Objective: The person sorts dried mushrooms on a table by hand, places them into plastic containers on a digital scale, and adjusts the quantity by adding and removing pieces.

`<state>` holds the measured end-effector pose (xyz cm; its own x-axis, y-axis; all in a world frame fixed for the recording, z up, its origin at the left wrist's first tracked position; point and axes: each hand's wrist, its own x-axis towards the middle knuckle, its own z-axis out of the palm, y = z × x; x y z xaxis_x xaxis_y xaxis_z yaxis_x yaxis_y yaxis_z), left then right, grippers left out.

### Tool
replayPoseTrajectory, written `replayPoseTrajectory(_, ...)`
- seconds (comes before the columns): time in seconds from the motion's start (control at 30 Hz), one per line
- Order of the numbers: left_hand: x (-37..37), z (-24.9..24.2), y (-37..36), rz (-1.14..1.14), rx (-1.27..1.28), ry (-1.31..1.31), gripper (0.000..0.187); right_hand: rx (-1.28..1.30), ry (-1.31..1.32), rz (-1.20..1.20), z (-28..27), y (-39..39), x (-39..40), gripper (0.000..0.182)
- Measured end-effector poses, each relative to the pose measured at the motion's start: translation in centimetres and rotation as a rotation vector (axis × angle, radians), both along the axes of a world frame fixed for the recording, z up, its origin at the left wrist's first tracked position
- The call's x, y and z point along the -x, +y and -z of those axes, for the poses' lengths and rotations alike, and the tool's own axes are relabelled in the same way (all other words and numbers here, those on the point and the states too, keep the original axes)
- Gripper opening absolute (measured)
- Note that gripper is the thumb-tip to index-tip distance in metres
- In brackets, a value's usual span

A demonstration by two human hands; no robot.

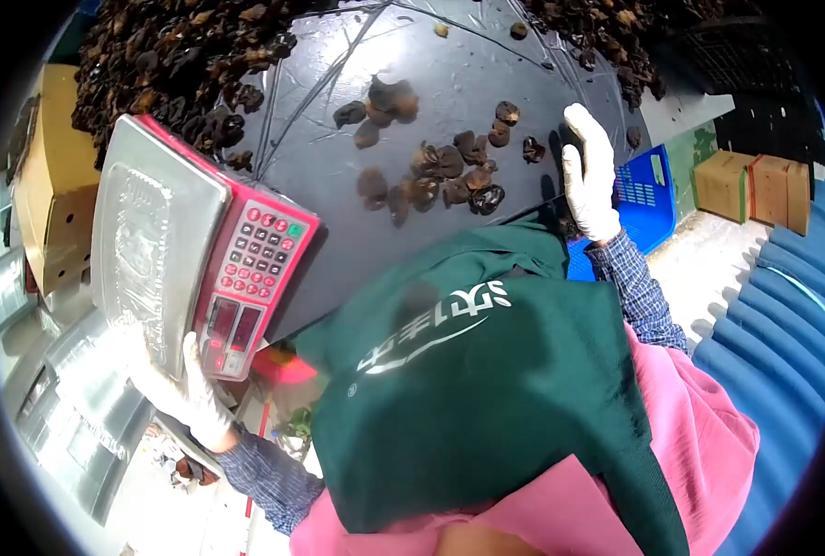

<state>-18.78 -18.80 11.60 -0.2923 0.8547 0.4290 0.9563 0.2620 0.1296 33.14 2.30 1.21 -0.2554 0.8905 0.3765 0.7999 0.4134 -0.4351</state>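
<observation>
My left hand (183, 394), in a white glove, is at the near corner of a pink-framed weighing scale (262, 246). Its thumb points up beside the scale's display, apart from the fingers, which are washed out by glare at the metal pan (158, 213). My right hand (593, 176), gloved as well, is held up at the table's right side with thumb and fingers apart and nothing between them. Left of it, loose dark brown pieces that look like wood ear mushrooms (440, 162) lie scattered on the dark plastic-covered table (338, 250).
Large heaps of the same dark pieces (171, 56) lie at the far left and far right (607, 37). A blue plastic basket (658, 199) stands below the right edge, with cardboard boxes (751, 190) beyond. A yellowish carton (60, 176) stands left of the scale.
</observation>
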Motion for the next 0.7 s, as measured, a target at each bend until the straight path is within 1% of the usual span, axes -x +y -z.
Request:
replayPoseTrajectory(0.07, -4.7, 0.1, 1.3, 0.002, -0.022, -0.363, 0.059, 0.029, 0.069, 0.063, 1.3, 0.2, -0.6, 0.039)
replayPoseTrajectory(0.13, -9.6, 0.6, 4.4, 0.311, 0.103, -0.477, 0.063, 0.043, 0.017, 0.025, 1.7, 0.1, -0.5, 0.043)
replayPoseTrajectory(0.2, -13.1, 3.0, 8.5, 0.505, 0.251, -0.504, 0.076, 0.028, -0.070, -0.049, 1.2, 0.0, 1.3, 0.047)
replayPoseTrajectory(0.23, -14.7, 5.0, 10.5, 0.548, 0.202, -0.549, 0.085, 0.045, -0.100, -0.091, 1.3, 0.1, 2.2, 0.052)
replayPoseTrajectory(0.27, -16.0, 7.2, 12.4, 0.594, 0.148, -0.593, 0.094, 0.045, -0.137, -0.077, 1.7, 0.3, 3.4, 0.056)
replayPoseTrajectory(0.33, -18.3, 10.1, 16.1, 0.578, 0.002, -0.516, 0.107, 0.006, -0.147, -0.063, 2.7, 1.1, 5.3, 0.061)
replayPoseTrajectory(0.4, -19.5, 11.6, 19.2, 0.514, -0.028, -0.417, 0.109, 0.000, -0.063, -0.078, 4.0, 2.1, 6.8, 0.066)
replayPoseTrajectory(0.43, -20.0, 11.5, 20.5, 0.465, 0.022, -0.388, 0.109, 0.031, -0.044, -0.131, 3.8, 2.7, 7.5, 0.065)
replayPoseTrajectory(0.47, -20.4, 11.4, 21.3, 0.462, 0.041, -0.378, 0.107, 0.067, -0.023, -0.182, 3.4, 2.9, 8.2, 0.063)
replayPoseTrajectory(0.5, -20.4, 11.4, 21.7, 0.475, 0.131, -0.350, 0.105, 0.106, 0.052, -0.257, 2.6, 2.9, 8.9, 0.058)
replayPoseTrajectory(0.53, -20.3, 11.2, 22.0, 0.487, 0.216, -0.319, 0.103, 0.087, 0.054, -0.342, 2.9, 2.9, 9.2, 0.057)
replayPoseTrajectory(0.57, -19.6, 10.5, 21.6, 0.585, 0.281, -0.380, 0.100, 0.125, 0.081, -0.462, 2.7, 2.8, 9.1, 0.060)
replayPoseTrajectory(0.6, -19.0, 9.4, 21.3, 0.682, 0.376, -0.531, 0.104, 0.163, 0.106, -0.579, 2.4, 2.4, 8.9, 0.063)
replayPoseTrajectory(0.63, -18.4, 10.1, 19.9, 0.739, 0.335, -0.512, 0.107, 0.238, 0.096, -0.669, 1.2, 2.1, 8.6, 0.073)
replayPoseTrajectory(0.67, -18.0, 10.8, 18.2, 0.794, 0.297, -0.496, 0.110, 0.268, 0.017, -0.707, 0.4, 1.5, 7.9, 0.084)
replayPoseTrajectory(0.7, -18.0, 10.3, 17.0, 0.787, 0.356, -0.423, 0.118, 0.244, -0.100, -0.686, 0.4, 1.0, 7.2, 0.087)
